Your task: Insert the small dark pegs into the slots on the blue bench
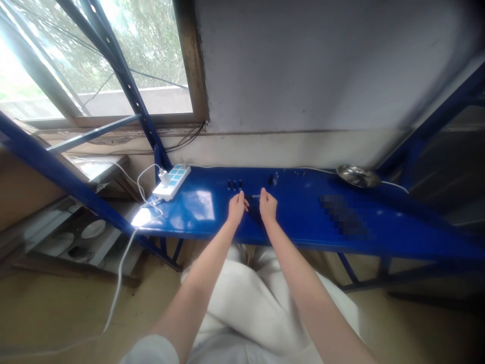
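Above the blue table [303, 202], a slim pen-like stick [253, 196] stretches level between my two hands, dark toward the left and paler toward the right. My left hand [237, 207] is closed on its left end. Its right end is pinched by my right hand [268, 203]. Just beyond my left hand lie three short dark pieces [235, 185] in a row. A small cluster of black and clear pieces [273, 179] sits past my right hand. The stick's ends are hidden in my fingers.
A white power strip [173, 182] with a plug and cables lies at the table's left. Toward the back right stands a shiny metal bowl [358, 175]; nearer is a blurred dark object [344, 215]. Tiny bits [299, 174] lie near the wall. Blue posts [129, 86] frame the table.
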A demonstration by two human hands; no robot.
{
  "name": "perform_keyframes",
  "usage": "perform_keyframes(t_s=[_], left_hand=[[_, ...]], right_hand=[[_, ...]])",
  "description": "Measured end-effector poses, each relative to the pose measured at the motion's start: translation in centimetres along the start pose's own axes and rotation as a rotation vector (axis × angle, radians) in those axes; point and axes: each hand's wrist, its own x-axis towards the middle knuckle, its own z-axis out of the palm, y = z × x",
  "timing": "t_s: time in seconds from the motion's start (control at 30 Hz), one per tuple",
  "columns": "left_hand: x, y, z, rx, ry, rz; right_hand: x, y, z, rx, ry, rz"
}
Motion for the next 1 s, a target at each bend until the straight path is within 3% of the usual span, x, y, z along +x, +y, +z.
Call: perform_keyframes(t_s=[0.13,0.2,0.37,0.6,1.0], left_hand=[[0.1,-0.2,0.0,-0.034,0.093,0.013],[0.1,-0.2,-0.1,-0.019,0.085,0.026],[0.1,-0.1,-0.2,0.046,-0.016,0.062],[0.4,-0.4,-0.1,-0.025,0.032,0.037],[0.2,0.1,-0.1,-0.238,0.062,-0.016]], right_hand=[[0.2,0.1,-0.1,0.022,0.071,0.037],[0.3,0.2,-0.1,0.037,0.067,0.026],[0.6,0.8,0.3,0.039,-0.096,-0.068],[0.9,1.6,1.1,0.011,-0.290,-0.162],[1.0,1.8,1.3,-0.003,-0.416,-0.267]])
